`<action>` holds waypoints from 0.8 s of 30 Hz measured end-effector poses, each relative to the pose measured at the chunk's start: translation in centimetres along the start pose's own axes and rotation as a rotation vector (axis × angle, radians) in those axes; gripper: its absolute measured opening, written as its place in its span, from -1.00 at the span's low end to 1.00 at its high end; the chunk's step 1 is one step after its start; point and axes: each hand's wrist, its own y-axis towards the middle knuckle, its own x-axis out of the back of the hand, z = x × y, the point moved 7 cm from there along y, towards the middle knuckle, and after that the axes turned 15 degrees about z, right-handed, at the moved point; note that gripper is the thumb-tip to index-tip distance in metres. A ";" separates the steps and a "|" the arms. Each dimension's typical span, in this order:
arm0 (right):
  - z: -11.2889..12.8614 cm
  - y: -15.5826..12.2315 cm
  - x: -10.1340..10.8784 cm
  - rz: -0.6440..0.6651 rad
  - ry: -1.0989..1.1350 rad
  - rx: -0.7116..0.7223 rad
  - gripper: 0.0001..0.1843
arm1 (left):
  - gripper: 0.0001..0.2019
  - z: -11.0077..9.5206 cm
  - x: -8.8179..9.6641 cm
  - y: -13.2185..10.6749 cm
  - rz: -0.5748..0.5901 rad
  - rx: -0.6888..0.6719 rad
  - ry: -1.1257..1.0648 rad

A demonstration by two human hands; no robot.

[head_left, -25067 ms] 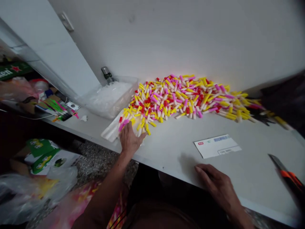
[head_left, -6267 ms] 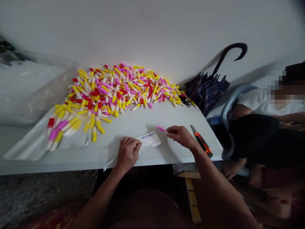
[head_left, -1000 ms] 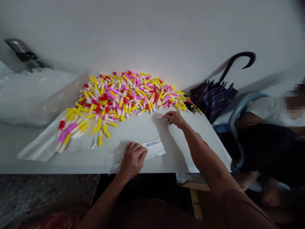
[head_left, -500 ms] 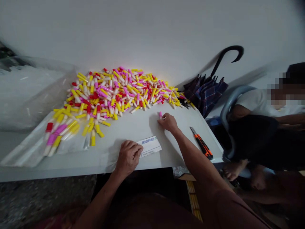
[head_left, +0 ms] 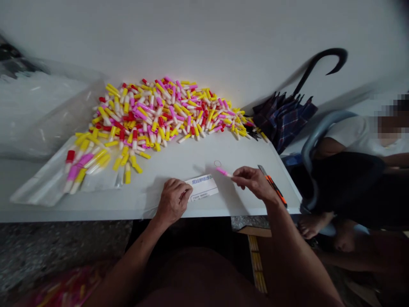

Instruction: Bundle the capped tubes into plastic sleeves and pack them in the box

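Note:
My left hand (head_left: pixel 174 199) is closed over the left end of a white printed card (head_left: pixel 206 186) lying on the white table. Its fingers cover that end, and whatever lies under them is hidden. Between thumb and fingertips of my right hand (head_left: pixel 251 181) is a small white tube with a pink end (head_left: pixel 222 171), held just above the table right of the card. A thin reddish ring (head_left: pixel 217 163) rests on the tabletop behind the tube. Beyond both hands spreads a big heap of similar tubes (head_left: pixel 166 113) with yellow, pink, red and white parts.
A utility knife (head_left: pixel 275 187) lies behind my right wrist. Left of the heap is a clear plastic bag (head_left: pixel 41 185) with several tubes on it. A folded umbrella (head_left: pixel 284 119) leans at the back right, near a seated person (head_left: pixel 348 140). Below the edge is a cardboard box (head_left: pixel 255 231).
My right hand has moved right and toward me with the tube, and the reddish ring now shows. My left hand stays on the card. The camera view has shifted slightly.

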 end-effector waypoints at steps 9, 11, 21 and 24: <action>0.1 1.1 -5.4 0.202 -0.205 0.037 -0.76 | -0.83 0.1 -0.1 0.0 0.010 -0.001 -0.002; 0.6 1.9 -7.2 0.216 -0.243 0.057 -0.79 | -0.83 0.0 -0.1 0.0 0.010 0.006 -0.001; -1.2 2.5 -9.4 0.264 0.000 0.082 -0.83 | -0.83 0.1 0.0 0.0 -0.002 0.020 -0.006; -1.9 3.1 -10.0 0.269 0.133 0.055 -0.78 | -0.85 0.2 -0.1 0.0 0.003 0.007 0.001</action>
